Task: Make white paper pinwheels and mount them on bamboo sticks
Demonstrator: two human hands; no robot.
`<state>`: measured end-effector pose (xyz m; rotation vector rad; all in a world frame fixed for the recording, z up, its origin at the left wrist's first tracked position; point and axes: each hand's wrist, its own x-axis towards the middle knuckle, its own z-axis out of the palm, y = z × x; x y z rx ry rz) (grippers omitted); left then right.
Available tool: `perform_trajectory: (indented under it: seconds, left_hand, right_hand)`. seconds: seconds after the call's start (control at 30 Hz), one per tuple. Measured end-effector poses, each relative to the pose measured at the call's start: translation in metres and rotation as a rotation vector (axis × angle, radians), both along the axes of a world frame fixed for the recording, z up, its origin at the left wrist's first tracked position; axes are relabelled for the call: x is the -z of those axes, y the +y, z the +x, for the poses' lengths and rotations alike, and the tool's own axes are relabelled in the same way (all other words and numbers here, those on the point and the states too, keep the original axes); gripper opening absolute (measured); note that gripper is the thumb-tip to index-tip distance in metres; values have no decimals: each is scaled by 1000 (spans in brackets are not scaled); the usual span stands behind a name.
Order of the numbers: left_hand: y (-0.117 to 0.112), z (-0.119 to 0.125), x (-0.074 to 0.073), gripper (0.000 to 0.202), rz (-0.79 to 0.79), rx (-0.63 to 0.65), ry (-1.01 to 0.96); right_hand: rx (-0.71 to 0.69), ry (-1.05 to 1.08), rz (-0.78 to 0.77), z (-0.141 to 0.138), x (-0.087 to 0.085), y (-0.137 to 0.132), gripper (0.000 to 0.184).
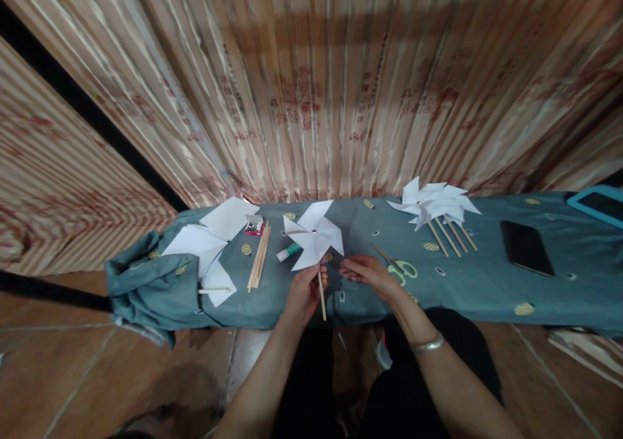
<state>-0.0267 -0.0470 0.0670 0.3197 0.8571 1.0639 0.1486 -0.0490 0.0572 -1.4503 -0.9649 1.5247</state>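
Observation:
My left hand (pixel 305 291) is closed round the wooden stick (pixel 322 296) of a white paper pinwheel (pixel 314 233), holding it upright over the grey-blue cloth (pixel 477 283). A small metal pin sits at the pinwheel's centre. My right hand (pixel 368 272) hovers just right of the stick, fingers extended towards it, holding nothing that I can see. A silver bangle circles my right wrist.
Several finished pinwheels (pixel 435 202) on sticks lie at the back right. White paper sheets (pixel 214 238), a bundle of sticks (pixel 259 256), a glue stick (pixel 289 252), a small box (pixel 254 225), scissors (pixel 402 269), a black phone (pixel 526 247) and a teal-cased tablet (pixel 598 205) also lie on the cloth.

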Motion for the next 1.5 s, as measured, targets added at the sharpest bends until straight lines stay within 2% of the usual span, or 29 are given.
perform_trajectory:
  seconds: [0.17, 0.23, 0.33, 0.53, 0.77, 1.03, 1.2, 1.5]
  left_hand:
    - [16, 10, 0, 22, 47, -43, -8]
    - [19, 13, 2, 25, 73, -54, -4]
    - [22, 15, 5, 24, 68, -58, 8]
    - [22, 18, 7, 24, 65, -53, 77]
    - [20, 21, 10, 35, 140, -53, 167]
    - [17, 11, 26, 38, 268, 5, 377]
    - [15, 8, 30, 32, 273, 7, 382]
    - [14, 6, 30, 31, 273, 41, 405]
  right_hand:
    - [-298, -62, 67, -7, -7, -4, 44]
    - [-351, -116, 108, -13, -6, -5, 40]
    - [-348, -212, 138, -20, 2, -6, 33]
    - [-393, -176, 187, -25, 16, -4, 24]
    - [-404, -344, 266, -28, 8, -7, 15]
    - [-346, -455, 245, -24, 4, -2, 13]
    - [-371, -501, 266, -23, 5, 0, 15]
    - [-386, -502, 283, -23, 4, 6, 16]
